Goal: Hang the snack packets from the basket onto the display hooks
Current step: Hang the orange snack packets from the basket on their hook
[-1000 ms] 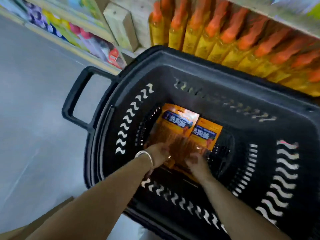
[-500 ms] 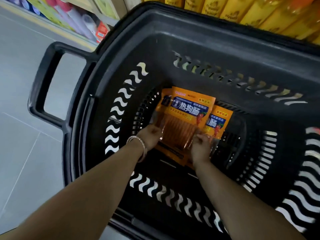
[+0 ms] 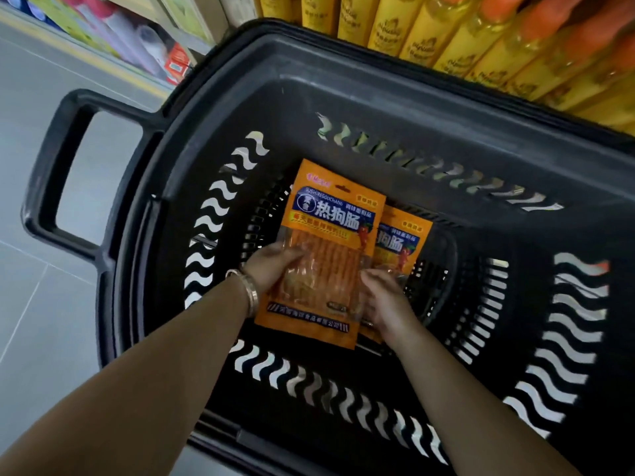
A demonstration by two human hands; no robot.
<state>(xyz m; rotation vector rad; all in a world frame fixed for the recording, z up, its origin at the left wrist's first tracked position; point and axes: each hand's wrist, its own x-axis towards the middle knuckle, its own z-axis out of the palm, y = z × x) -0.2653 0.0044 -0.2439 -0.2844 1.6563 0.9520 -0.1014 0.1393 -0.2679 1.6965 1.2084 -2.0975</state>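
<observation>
My L hand [image 3: 271,267] & R hand [image 3: 386,304] grip top snack packet [image 3: 331,231] by its side edges, center frame, in basket [image 3: 378,94].

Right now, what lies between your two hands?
In the head view, the top orange plastic snack packet, gripped by the left hand and right hand on either side.

Black basket [image 3: 343,94] with wavy slots, orange snack packets [image 3: 330,249] with blue label bands, yellow bottles [image 3: 443,32] with orange caps
</observation>
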